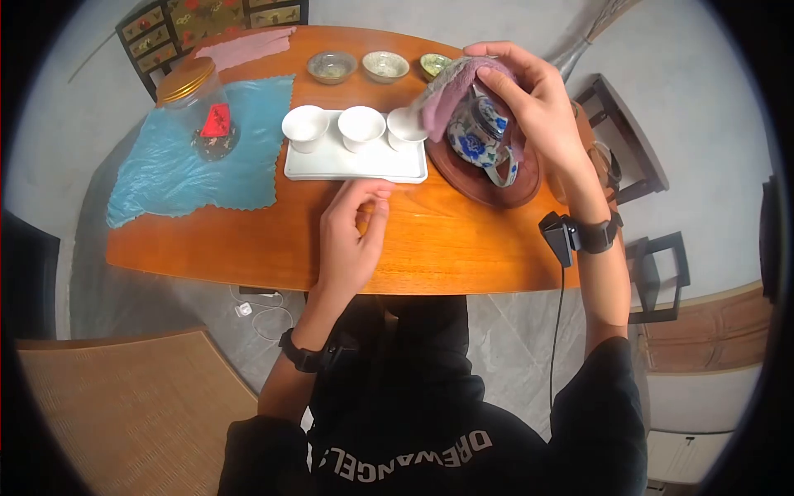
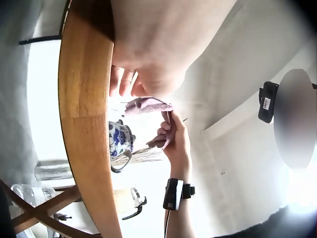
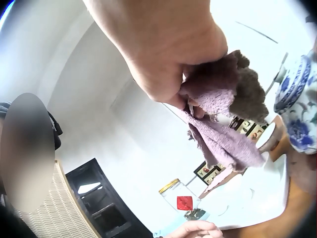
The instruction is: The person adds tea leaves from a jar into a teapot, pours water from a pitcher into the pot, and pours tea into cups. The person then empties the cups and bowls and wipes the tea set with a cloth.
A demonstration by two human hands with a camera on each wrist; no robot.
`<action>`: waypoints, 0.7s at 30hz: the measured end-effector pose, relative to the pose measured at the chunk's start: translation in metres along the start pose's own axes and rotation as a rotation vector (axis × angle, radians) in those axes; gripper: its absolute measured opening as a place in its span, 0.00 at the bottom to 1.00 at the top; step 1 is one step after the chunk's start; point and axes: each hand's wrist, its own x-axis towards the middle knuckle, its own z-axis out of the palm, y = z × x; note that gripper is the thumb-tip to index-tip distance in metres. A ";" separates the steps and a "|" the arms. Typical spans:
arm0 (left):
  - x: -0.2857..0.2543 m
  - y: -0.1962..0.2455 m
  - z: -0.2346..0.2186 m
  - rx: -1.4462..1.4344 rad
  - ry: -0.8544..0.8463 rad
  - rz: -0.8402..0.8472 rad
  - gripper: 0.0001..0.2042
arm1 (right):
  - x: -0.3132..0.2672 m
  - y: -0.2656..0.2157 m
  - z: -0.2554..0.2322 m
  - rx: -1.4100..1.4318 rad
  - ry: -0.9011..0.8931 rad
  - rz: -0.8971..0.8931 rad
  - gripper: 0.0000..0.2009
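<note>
My right hand [image 1: 538, 107] grips a mauve cloth [image 1: 449, 99], raised above the table. The cloth hangs in folds from the fingers and overlaps the teapot in the head view. That teapot [image 1: 469, 142], white with blue flowers, stands on a round brown tray [image 1: 526, 188]. In the right wrist view the cloth [image 3: 223, 144] dangles apart from the teapot [image 3: 299, 114]. My left hand [image 1: 351, 240] lies at the table's front, fingers loosely curled and holding nothing. Its fingertips are right at the near edge of a white tray [image 1: 356, 169] bearing white cups [image 1: 361, 126].
Several small bowls [image 1: 332, 66] line the back of the table. To the left, a gold-lidded glass jar [image 1: 188, 89] with a red label stands on a blue cloth [image 1: 165, 178]. A pink cloth [image 1: 248, 48] lies behind it. The wooden table's front edge [image 1: 463, 292] curves near my body.
</note>
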 end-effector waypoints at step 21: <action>0.024 0.010 0.025 0.654 -0.190 0.260 0.27 | 0.029 0.039 0.062 -0.662 -0.742 -0.120 0.10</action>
